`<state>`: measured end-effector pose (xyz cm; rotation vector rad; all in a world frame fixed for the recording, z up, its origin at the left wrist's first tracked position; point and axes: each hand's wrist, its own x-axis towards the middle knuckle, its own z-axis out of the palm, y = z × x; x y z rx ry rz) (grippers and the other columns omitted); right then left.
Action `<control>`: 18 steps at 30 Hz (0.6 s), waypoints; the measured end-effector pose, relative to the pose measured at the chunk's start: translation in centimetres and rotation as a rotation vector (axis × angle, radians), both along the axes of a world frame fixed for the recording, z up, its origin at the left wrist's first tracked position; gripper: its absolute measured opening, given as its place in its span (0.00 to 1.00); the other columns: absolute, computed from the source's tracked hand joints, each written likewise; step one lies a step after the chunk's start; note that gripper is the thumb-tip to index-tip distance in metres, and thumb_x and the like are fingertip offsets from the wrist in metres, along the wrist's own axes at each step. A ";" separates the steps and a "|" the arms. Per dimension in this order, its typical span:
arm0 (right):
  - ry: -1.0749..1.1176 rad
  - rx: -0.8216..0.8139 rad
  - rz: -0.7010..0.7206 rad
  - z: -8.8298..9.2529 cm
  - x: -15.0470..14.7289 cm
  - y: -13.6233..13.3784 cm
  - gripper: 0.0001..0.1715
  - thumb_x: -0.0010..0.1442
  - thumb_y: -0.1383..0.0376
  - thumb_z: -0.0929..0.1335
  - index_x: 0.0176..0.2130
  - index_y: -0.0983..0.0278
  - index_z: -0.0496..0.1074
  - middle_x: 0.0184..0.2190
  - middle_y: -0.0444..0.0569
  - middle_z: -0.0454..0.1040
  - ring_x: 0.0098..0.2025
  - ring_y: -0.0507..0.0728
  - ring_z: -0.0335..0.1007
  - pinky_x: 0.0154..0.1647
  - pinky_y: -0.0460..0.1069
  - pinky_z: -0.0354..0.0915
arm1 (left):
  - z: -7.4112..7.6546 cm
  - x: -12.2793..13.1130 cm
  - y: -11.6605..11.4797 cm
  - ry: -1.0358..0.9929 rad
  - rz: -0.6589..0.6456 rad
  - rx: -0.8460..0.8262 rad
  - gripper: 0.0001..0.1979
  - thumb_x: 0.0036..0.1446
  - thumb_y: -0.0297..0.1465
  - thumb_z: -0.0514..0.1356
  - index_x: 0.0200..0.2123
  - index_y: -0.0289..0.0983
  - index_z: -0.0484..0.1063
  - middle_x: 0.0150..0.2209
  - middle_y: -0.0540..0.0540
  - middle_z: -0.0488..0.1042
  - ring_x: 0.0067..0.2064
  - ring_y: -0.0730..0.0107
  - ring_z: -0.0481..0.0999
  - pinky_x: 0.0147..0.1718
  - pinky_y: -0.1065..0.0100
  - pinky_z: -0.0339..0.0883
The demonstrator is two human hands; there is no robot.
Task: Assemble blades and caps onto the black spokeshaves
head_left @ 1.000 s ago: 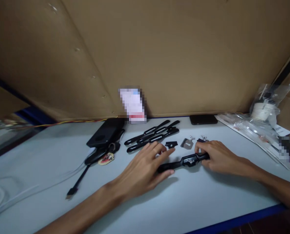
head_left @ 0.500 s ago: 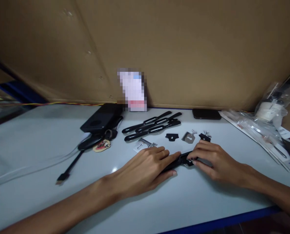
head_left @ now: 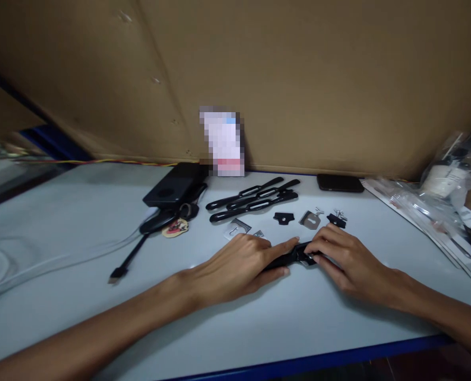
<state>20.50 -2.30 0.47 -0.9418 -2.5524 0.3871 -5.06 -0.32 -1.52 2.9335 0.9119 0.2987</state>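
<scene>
1. I have the black tool low over the near middle of the pale tabletop, between both hands; its two ends are hidden from me.
2. My left hand is wrapped over the tool's left part, thumb along the near side and forefinger along the far side, parted only by the handle they hold.
3. My right hand is closed to a pinch at the tool's middle, on a small shiny bit too small for me to identify.
4. Just beyond the hands I see a grey slotted plate between two black clamp pieces, with loose screws by the right-hand one. A silvery plate lies behind the left knuckles.
5. Farther back, three black tool bodies lie close together.
6. At the left I have a black box and a plug; toward the right, a dark flat device and clear plastic packaging.
7. A cardboard wall rises behind everything.
</scene>
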 end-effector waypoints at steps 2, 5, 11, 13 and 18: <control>-0.018 -0.023 -0.024 0.1 0.0 -0.1 0.12 0.68 0.73 0.61 0.45 0.66 0.72 0.40 0.54 0.73 0.42 0.59 0.66 0.42 0.56 0.66 | 0.1 0.0 0.0 -0.006 -0.005 -0.015 0.24 0.73 0.40 0.51 0.66 0.36 0.63 0.28 0.48 0.77 0.26 0.68 0.75 0.25 0.68 0.57; -0.008 -0.028 -0.016 0.2 -0.1 -0.1 0.13 0.68 0.73 0.60 0.44 0.66 0.71 0.39 0.53 0.72 0.40 0.59 0.65 0.40 0.55 0.67 | 0.1 0.0 0.0 -0.036 -0.018 -0.033 0.23 0.73 0.39 0.50 0.65 0.36 0.64 0.28 0.48 0.77 0.27 0.68 0.76 0.26 0.68 0.57; 0.015 0.022 0.020 -0.1 -0.4 0.0 0.15 0.67 0.75 0.59 0.44 0.66 0.71 0.39 0.55 0.71 0.41 0.59 0.64 0.41 0.56 0.67 | 0.1 0.0 -0.1 -0.068 -0.017 -0.021 0.23 0.73 0.39 0.50 0.64 0.35 0.65 0.26 0.49 0.75 0.25 0.68 0.75 0.24 0.68 0.55; 0.016 0.031 0.023 -0.4 -0.4 0.1 0.16 0.64 0.77 0.59 0.43 0.66 0.71 0.39 0.54 0.71 0.41 0.60 0.64 0.41 0.56 0.67 | 0.1 0.1 -0.1 -0.073 -0.012 -0.027 0.22 0.72 0.39 0.50 0.64 0.35 0.65 0.25 0.49 0.75 0.25 0.68 0.74 0.24 0.68 0.55; 0.184 0.021 0.026 -0.5 -0.2 0.6 0.26 0.54 0.83 0.57 0.41 0.61 0.72 0.43 0.51 0.71 0.46 0.58 0.68 0.43 0.55 0.67 | 0.1 0.1 -0.1 -0.083 -0.028 -0.046 0.20 0.72 0.39 0.50 0.60 0.37 0.69 0.26 0.49 0.75 0.24 0.68 0.74 0.24 0.68 0.57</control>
